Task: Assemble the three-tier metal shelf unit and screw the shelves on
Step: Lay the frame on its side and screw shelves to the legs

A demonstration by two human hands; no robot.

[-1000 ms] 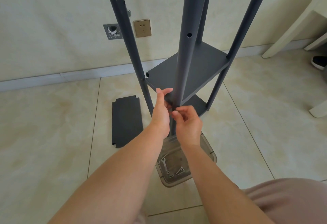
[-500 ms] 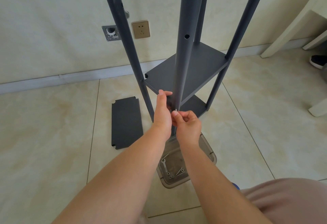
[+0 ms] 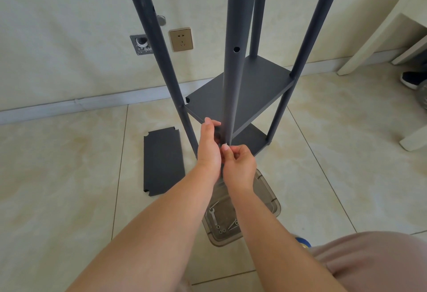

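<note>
The dark grey shelf unit stands on the tiled floor with its poles rising past the top of the view. Its middle shelf [image 3: 245,93] and a lower shelf [image 3: 250,140] are mounted. My left hand [image 3: 209,146] grips the near pole [image 3: 234,67] just below the middle shelf's front corner. My right hand [image 3: 239,164] pinches a small silver screw [image 3: 226,145] against that pole at the corner. A loose third shelf panel [image 3: 163,161] lies flat on the floor to the left.
A clear plastic tray [image 3: 268,197] with a small wrench [image 3: 213,215] and several screws lies on the floor under my forearms. A wall socket [image 3: 181,38] is behind the unit. White furniture legs [image 3: 360,44] and a black shoe [image 3: 412,79] are at the right.
My right hand has closed in on the near pole and now holds the screw against it. My left hand's fingers have wrapped the pole instead of hovering beside it.
</note>
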